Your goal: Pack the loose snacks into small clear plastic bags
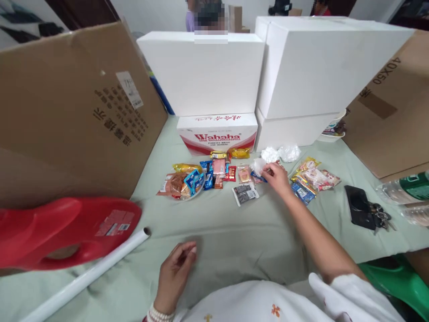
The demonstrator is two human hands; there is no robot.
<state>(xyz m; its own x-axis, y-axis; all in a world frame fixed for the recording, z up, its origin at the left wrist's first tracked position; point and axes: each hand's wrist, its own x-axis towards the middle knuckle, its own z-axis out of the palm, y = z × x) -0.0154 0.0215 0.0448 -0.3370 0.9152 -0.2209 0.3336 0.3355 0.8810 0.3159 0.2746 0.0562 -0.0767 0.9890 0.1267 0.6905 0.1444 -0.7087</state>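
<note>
My right hand (277, 177) reaches across the table to the far middle, with its fingers closed on a crumpled clear plastic wrapper (258, 166). A blue packet (258, 177) lies just under those fingertips. To the left of them are a pink square snack packet (244, 173) and a dark grey packet (246, 193). My left hand (177, 270) hovers near the front edge, its fingers loosely curled and the thumb against them, with nothing visible inside. Further left, a clear round dish (200, 188) holds several wrapped snacks, and more small packets (219, 167) cluster beside it.
Behind the snacks stand a Wahaha box (217, 134) and white boxes (295, 71). Crumpled clear plastic (288, 153) and more snack packets (315, 176) lie right, near a black phone (360, 206) with keys (380, 215). At left are a red plastic piece (77, 214) and a white tube (90, 275).
</note>
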